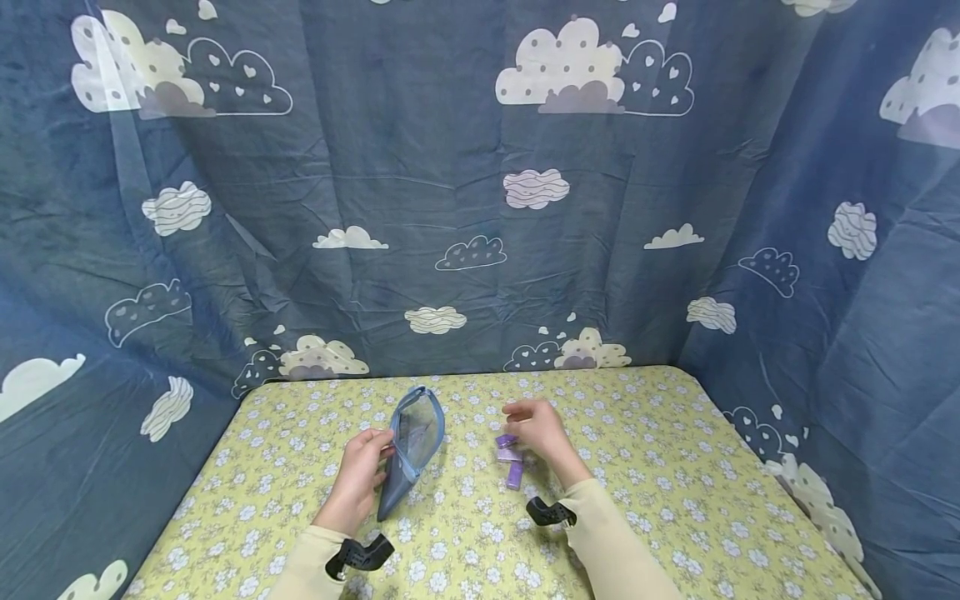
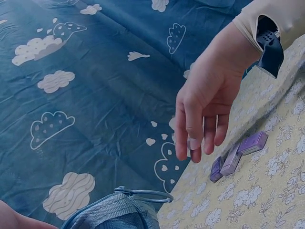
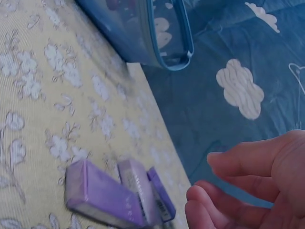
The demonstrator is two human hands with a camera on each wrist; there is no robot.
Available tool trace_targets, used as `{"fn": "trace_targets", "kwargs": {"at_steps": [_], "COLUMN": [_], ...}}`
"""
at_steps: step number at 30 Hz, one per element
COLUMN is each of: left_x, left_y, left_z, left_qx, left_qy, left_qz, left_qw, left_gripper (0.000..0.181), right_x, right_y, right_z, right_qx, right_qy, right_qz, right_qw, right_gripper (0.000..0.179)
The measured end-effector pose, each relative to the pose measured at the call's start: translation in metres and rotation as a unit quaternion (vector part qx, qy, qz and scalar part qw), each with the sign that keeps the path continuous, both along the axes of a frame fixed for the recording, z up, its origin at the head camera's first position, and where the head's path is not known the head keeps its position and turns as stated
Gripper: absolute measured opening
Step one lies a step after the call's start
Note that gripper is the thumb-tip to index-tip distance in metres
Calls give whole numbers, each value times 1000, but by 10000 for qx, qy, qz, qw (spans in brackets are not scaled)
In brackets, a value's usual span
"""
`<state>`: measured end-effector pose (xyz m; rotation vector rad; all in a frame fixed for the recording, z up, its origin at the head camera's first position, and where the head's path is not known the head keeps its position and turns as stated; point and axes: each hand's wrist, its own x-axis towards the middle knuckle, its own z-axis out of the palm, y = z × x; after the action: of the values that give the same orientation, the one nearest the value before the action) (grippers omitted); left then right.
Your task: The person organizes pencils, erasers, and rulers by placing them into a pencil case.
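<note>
Head view first: what is being held?

A blue pouch [image 1: 415,442] is held by its edge in the left hand [image 1: 360,473], and its zip mouth can be seen wide open. Whether its bottom is rested on anything cannot be told.

Is anything held in the right hand [image 1: 538,427]?

Nothing is held there. The fingers are loose and a bit bent, and a gap is seen between them and the thumb.

Where can the small purple boxes [image 1: 514,476] be found?

Three are set close together on the flowery table [image 1: 247,500], just beside the right hand. They are not being touched.

Which step is in hand, then?

By the look of it, the picking-up step. No box is gripped yet, but the pouch seems to be held ready.

And what is needed for the next move?

One box would have to be pinched with finger and thumb, with the others not bumped. The pouch should be held steady, with its mouth wide, so that a box could be dropped in
</note>
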<state>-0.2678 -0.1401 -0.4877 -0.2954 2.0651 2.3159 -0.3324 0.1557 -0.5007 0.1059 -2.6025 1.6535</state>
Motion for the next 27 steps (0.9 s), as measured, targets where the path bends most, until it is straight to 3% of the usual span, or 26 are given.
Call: {"fn": "trace_targets", "kwargs": {"at_steps": [13,20,27], "left_x": [-2,-2,0], "left_y": [-1,0,0], "left_z": [-2,-4,-1], "left_qx": [6,-34,-43], "left_qy": [21,46,69], "left_qz": [-1,-4,-33], "left_qw": [10000,10000,10000], "left_gripper": [24,26,26], "right_x": [-4,-8,-9], "right_y": [12,16,17], "right_z": [-20,-32,-39], "right_qx": [-370,-352,-462], "right_qy": [-169,-273,-281], "right_qz": [210,169,66], "right_qw": [9990,9989,9985], "right_gripper": [44,53,49]}}
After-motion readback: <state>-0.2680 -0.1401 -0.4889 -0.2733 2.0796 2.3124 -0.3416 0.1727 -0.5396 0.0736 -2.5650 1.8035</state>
